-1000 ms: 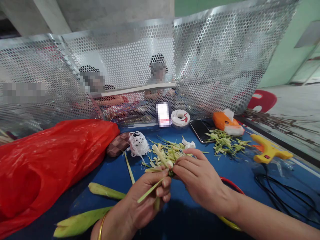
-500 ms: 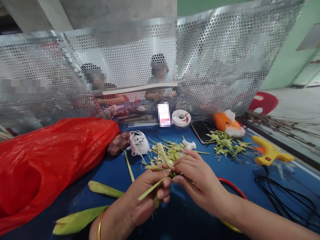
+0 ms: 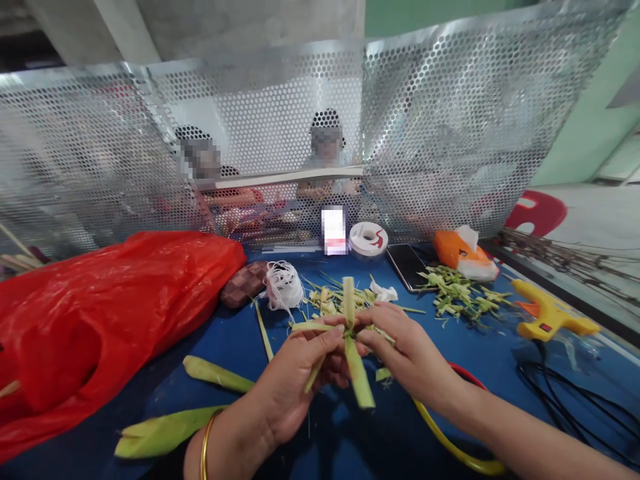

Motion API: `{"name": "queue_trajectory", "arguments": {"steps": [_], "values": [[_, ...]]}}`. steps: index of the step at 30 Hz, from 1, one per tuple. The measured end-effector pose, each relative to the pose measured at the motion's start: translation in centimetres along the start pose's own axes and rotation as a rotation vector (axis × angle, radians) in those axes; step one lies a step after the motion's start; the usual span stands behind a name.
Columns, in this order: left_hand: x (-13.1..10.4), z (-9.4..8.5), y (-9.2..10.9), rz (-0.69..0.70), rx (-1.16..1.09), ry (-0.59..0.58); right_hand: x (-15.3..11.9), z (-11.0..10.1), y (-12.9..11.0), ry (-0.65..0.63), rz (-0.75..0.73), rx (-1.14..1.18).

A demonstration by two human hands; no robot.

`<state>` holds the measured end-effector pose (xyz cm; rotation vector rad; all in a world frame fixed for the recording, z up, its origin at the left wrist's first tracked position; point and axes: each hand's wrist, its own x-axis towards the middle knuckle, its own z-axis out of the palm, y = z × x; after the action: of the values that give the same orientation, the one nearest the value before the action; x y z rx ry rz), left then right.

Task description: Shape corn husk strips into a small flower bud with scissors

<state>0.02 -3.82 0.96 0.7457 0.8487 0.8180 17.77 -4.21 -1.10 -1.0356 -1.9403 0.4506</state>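
Note:
Between my hands is a small bundle of pale green leaf strips (image 3: 359, 380), joined at a middle point with ends sticking out several ways. My left hand (image 3: 313, 357) pinches it from the left with thumb and fingers. From the other side, my right hand (image 3: 400, 343) grips it close to the middle; its fingertips are partly hidden. One strip stands upright and a broad one hangs down towards me. Leaf trimmings (image 3: 325, 301) lie just behind my hands. By my left forearm are two longer leaf pieces (image 3: 217, 373) on the blue table (image 3: 240, 453).
A red plastic bag (image 3: 125, 307) fills the left side. Behind are white string (image 3: 284, 287), a tape roll (image 3: 369, 239), a dark phone (image 3: 410, 267) and tissues (image 3: 465, 253). A yellow glue gun (image 3: 553, 313) lies right. Perforated metal sheeting (image 3: 280, 113) stands behind, people beyond it.
The leaf bundle has turned in my hands: a broad strip now points down towards me and another stands more upright. The view has shifted slightly left.

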Motion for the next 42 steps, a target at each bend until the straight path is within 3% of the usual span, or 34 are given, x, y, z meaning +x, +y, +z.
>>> {"name": "queue_trajectory", "arguments": {"steps": [5,9,15,23,26,29,31,33,38,42], "values": [[-0.2,0.1,0.2,0.042,0.197,-0.071,0.5,-1.1,-0.3,0.07,0.191,0.222],[0.0,0.2,-0.5,0.073,0.291,-0.127,0.4,-0.6,-1.1,0.1,0.184,0.317],[0.6,0.0,-2.1,0.028,0.316,-0.094,-0.2,-0.1,-1.5,0.085,0.152,0.273],[0.3,0.2,-1.8,-0.005,0.388,-0.103,-0.7,0.5,-1.3,0.057,0.22,0.166],[0.3,0.4,-1.6,0.002,0.361,-0.084,-0.4,0.0,-1.4,0.005,0.187,0.144],[0.3,0.7,-1.3,-0.012,0.382,-0.051,0.0,-1.1,-1.9,0.067,0.128,0.037],[0.3,1.0,-1.3,-0.043,0.415,-0.022,0.1,-1.7,-2.3,0.101,0.048,-0.065],[0.3,1.0,-1.4,-0.054,0.471,-0.009,0.1,-2.0,-2.6,0.057,-0.047,-0.169],[0.4,0.5,-2.6,0.028,0.673,-0.087,0.0,-1.4,-2.7,-0.158,-0.027,-0.19],[0.3,0.6,-2.7,-0.016,0.548,-0.224,0.1,-0.8,-2.3,-0.105,0.086,-0.005]]}}
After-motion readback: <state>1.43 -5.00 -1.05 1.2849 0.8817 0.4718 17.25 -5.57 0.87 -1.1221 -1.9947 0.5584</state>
